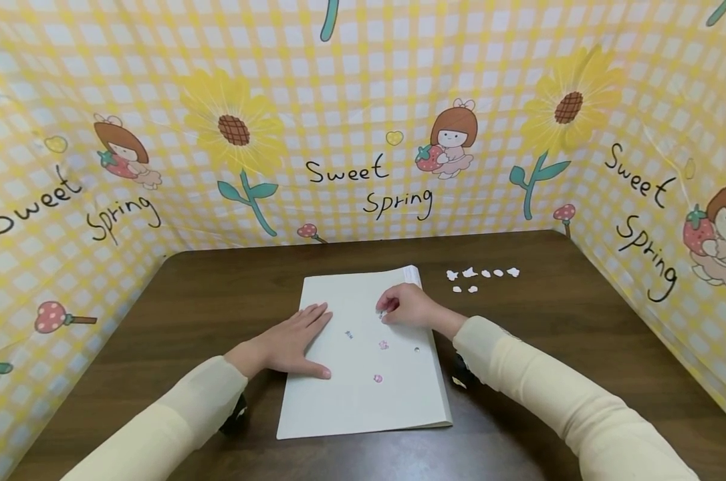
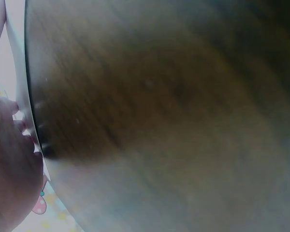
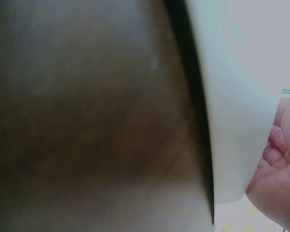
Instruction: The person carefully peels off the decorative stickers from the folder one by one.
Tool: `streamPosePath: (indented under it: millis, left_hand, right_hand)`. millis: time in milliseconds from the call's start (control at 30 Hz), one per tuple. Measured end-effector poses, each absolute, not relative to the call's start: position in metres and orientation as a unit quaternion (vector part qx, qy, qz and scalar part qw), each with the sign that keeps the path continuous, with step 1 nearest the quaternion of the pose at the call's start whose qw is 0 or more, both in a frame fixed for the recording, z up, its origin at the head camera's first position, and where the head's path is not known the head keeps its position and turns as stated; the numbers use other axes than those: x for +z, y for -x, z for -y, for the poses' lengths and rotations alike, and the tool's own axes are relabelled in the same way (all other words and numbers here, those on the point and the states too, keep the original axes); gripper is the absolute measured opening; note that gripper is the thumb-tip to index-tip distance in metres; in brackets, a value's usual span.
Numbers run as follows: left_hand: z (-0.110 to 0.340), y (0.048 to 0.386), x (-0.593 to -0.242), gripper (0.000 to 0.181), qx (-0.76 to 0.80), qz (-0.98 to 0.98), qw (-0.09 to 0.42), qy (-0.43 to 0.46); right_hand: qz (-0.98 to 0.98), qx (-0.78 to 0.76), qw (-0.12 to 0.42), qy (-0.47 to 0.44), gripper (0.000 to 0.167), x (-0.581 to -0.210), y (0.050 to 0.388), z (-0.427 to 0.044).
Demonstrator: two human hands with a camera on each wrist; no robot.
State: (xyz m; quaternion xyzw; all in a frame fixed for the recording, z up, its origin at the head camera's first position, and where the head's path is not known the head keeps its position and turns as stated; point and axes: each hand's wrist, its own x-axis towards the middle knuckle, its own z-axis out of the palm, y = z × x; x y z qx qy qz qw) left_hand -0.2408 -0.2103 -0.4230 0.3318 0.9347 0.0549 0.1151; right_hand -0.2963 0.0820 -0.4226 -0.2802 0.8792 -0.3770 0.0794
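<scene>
Right hand (image 1: 412,306) and left hand (image 1: 287,344) are both at work on a white booklet (image 1: 345,414): the right has its fingers bent in, with thumb and fingertips closed on a tiny pale sticker (image 1: 381,315), while the left lies flat across the booklet's left edge, fingers spread, thumb held apart, grasping nothing. That sticker is at the far right part of the cover; its print is too small to read. Left of it and a little nearer is a small bluish sticker (image 1: 348,335). Nearer than the held piece come a pink sticker (image 1: 384,345) and, nearer again, a second pink one (image 1: 378,379); a small dark dot (image 1: 416,349) sits close to the right edge. The booklet lies on a dark wooden table (image 1: 218,287), its near right corner slightly raised. Off to its right, on the far part of the table, white scraps (image 1: 486,273) lie in two rows, five in the far one and two in the near one. Pale sleeves (image 1: 537,381) cover both arms. Behind and along the sides hangs a yellow checked cloth (image 1: 351,87) printed with sunflowers, girls holding strawberries and "Sweet Spring".
</scene>
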Motion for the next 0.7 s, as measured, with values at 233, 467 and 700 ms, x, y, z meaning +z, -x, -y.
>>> streamPosePath:
  millis: [233, 467, 700]
  left_hand:
    - [0.2120, 0.2403, -0.4270, 0.117, 0.058, -0.935, 0.116, -0.329]
    - [0.2133, 0.2417, -0.4268, 0.117, 0.049, -0.936, 0.110, -0.332]
    - [0.2134, 0.2414, -0.4276, 0.117, 0.049, -0.936, 0.112, -0.331]
  right_hand:
    - [-0.883, -0.366, 0.072, 0.286, 0.009, -0.4216, 0.2934, -0.0784]
    - [-0.887, -0.358, 0.067, 0.283, 0.008, -0.4196, 0.2916, -0.0758]
    - [-0.888, -0.340, 0.072, 0.301, 0.007, -0.4196, 0.2918, -0.0740]
